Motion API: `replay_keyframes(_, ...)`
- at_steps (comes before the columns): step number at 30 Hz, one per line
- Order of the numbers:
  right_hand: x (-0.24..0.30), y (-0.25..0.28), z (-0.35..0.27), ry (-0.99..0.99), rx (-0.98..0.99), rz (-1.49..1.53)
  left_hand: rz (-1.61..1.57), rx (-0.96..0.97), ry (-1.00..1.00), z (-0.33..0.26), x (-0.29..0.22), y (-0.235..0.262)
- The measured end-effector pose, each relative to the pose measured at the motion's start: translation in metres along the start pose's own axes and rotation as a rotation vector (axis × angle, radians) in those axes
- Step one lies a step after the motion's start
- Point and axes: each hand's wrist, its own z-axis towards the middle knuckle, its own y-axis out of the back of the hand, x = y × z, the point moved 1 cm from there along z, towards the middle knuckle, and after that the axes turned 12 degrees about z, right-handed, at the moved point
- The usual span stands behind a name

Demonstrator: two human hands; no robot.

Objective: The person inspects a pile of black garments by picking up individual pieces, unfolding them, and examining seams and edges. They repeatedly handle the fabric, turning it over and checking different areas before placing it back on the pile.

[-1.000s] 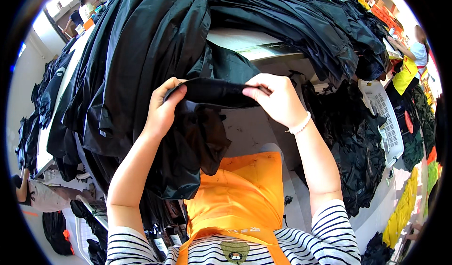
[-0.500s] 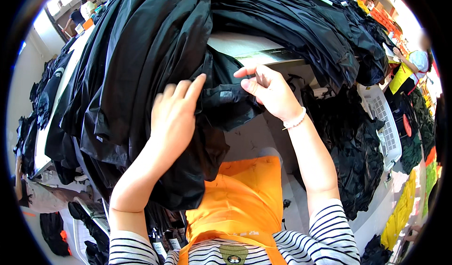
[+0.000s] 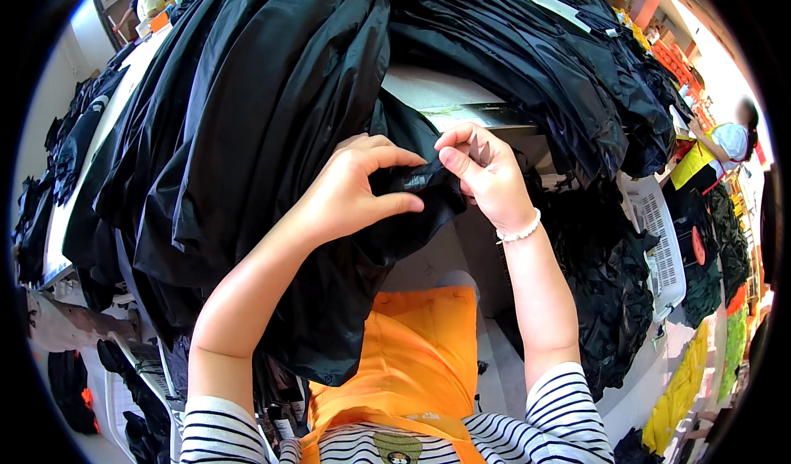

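A large heap of thin black garments (image 3: 272,93) hangs over the table edge before me. From it a folded black band with a small greyish patch (image 3: 418,179) reaches between my hands. My left hand (image 3: 350,188) lies at the band's left side, thumb and fingers spread apart, fingertips touching the cloth. At the band's right end my right hand (image 3: 490,180) is closed, thumb and forefinger together at the cloth. A dark patch shows among its fingers; I cannot tell if it is a shadow or an object.
The pale tabletop (image 3: 445,89) shows between the black folds. To the right, a white plastic basket (image 3: 659,241) stands beside hanging black cloth (image 3: 601,291). Yellow cloth (image 3: 680,390) lies at the lower right. A person in a yellow apron (image 3: 709,155) is at the far right.
My left hand has moved right and turned, its thumb now apart from the fingers at the band. My right hand has come slightly lower, closing at the band's end, which is now bunched.
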Motion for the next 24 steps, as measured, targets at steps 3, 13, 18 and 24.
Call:
replay_keyframes(3, -0.003, -0.004, -0.002, 0.052, -0.004, -0.119, -0.07, -0.005, 0.081, 0.0, 0.004, -0.003)
replay_keyframes(13, 0.017, -0.027, -0.022, 0.391, 0.066, -0.782, 0.021, -0.096, -0.042, 0.0, 0.001, -0.011)
replay_keyframes(18, 0.017, -0.025, -0.02, 0.294, 0.07, -0.771, -0.028, -0.095, -0.022, -0.004, -0.006, -0.008)
replay_keyframes(24, -0.003, -0.032, -0.018, 0.331, -0.097, -0.694, -0.304, 0.064, 0.242, -0.002, -0.004, -0.011)
